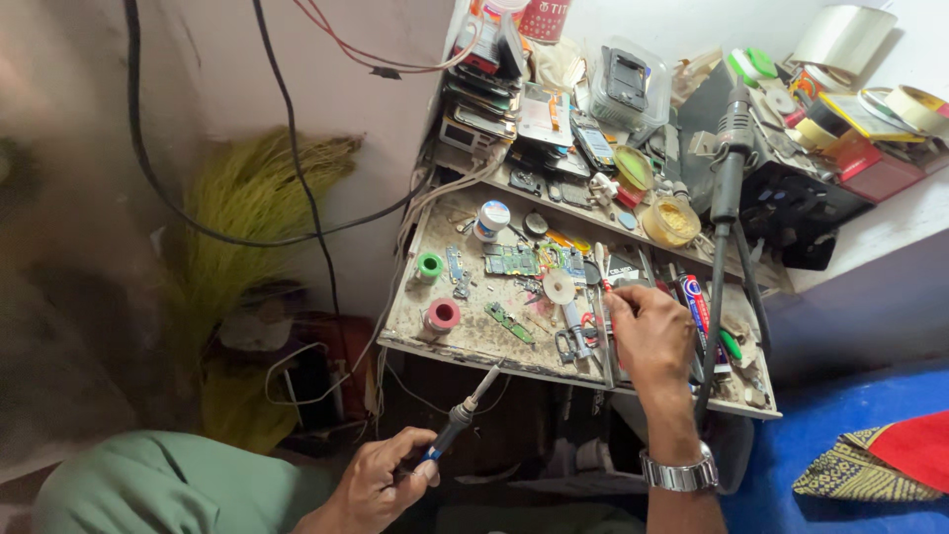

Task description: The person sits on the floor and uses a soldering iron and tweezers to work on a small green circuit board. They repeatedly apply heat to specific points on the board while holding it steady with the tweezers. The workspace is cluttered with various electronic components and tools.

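At the far left a bundle of yellow-green broom bristles (259, 213) leans against the pale wall, with black cables (297, 168) hanging across it. Below, my knee in green cloth (168, 489) fills the lower corner.

My left hand (381, 485) is low, in front of the bench edge, curled shut around the blue-and-black handle of a soldering iron (457, 417). Its metal tip points up and to the right, stopping just short of the worn workbench (435, 341), not touching it.

On the bench's left part stand a green spool (430, 265) and, nearer me, a pink spool (442, 315). Further along lies a narrow green circuit strip (509, 323), and behind it a larger green circuit board (511, 260) beside a small white-capped jar (491, 220). A white disc (560, 287) rests near the middle, with metal tweezers and small pliers (571, 341) just in front of it.

My right hand (647, 336), a metal watch (680, 473) on its wrist, reaches over the bench's middle. Its fingers are pinched together around something thin with a red-and-white tip at the fingertips; I cannot tell exactly what it is.

Right of that hand lies a tube with a red and blue label (698, 305). Above, a grey hot-air handpiece (730, 158) stands upright in its holder, beside a yellow tub (671, 220). On the back shelf sit stacked phones (479, 94), and at the far right rolls of tape (914, 107).
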Demonstrator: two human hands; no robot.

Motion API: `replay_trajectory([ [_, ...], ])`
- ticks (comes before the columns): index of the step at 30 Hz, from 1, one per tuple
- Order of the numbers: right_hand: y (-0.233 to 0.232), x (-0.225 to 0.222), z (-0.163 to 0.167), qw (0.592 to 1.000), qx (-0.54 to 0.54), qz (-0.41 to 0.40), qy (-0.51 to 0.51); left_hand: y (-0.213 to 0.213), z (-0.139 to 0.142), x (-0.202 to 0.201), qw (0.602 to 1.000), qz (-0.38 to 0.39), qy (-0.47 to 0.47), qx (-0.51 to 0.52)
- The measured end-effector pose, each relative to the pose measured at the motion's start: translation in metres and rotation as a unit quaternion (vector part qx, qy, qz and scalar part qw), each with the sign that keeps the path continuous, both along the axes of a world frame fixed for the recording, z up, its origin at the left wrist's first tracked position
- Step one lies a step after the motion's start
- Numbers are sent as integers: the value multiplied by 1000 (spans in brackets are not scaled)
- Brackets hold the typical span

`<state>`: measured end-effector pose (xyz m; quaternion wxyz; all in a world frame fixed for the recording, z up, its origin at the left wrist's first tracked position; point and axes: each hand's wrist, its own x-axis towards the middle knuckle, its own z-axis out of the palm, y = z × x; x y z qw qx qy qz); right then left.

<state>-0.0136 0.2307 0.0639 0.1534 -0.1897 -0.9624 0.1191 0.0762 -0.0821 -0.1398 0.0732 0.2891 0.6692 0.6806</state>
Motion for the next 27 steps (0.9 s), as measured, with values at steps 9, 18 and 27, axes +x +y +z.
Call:
replay_trajectory([
  [9,7,-16,-7,995,-69,72,18,4,-14,0,1000,-16,-3,-17],
  [18,1,-40,5,993,-47,109,-9,6,-24,-3,999,-18,35,-1],
  [27,11,-38,17,994,-70,81,8,5,-30,-1,999,-31,12,-4],
])
